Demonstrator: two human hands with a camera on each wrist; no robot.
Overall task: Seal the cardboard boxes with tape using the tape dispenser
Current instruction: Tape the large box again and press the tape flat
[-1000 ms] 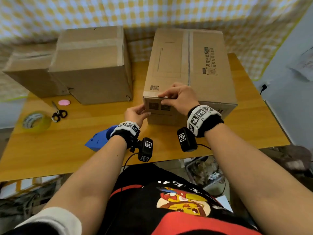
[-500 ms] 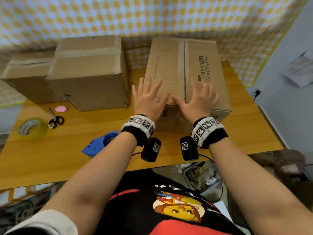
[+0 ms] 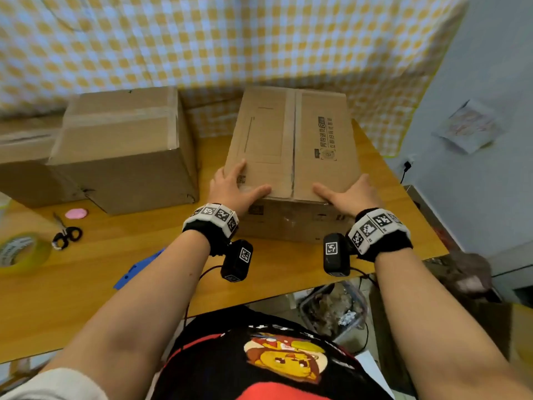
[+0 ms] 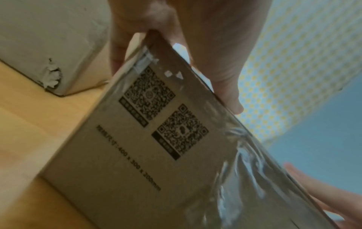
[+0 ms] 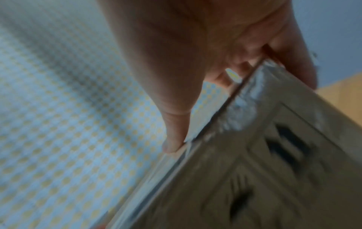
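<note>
A: Cardboard box (image 3: 291,145), what changed?
B: Palms just lay flat by its top seam (image 3: 293,140); now left hand (image 3: 233,187) and right hand (image 3: 350,194) press the near corners, fingers straight, nothing clenched. Seam looks taped; likely turning next.
A: Room?
B: Second box (image 3: 121,157) close beyond the left hand, table edge (image 3: 403,203) just outside right hand, tape dispenser (image 3: 135,272) behind left wrist.

Your head view is evenly lit but soft, bending at its edges. Left wrist runs dim, glare on the clear tape (image 4: 246,156); right wrist is smeared with blur.
</note>
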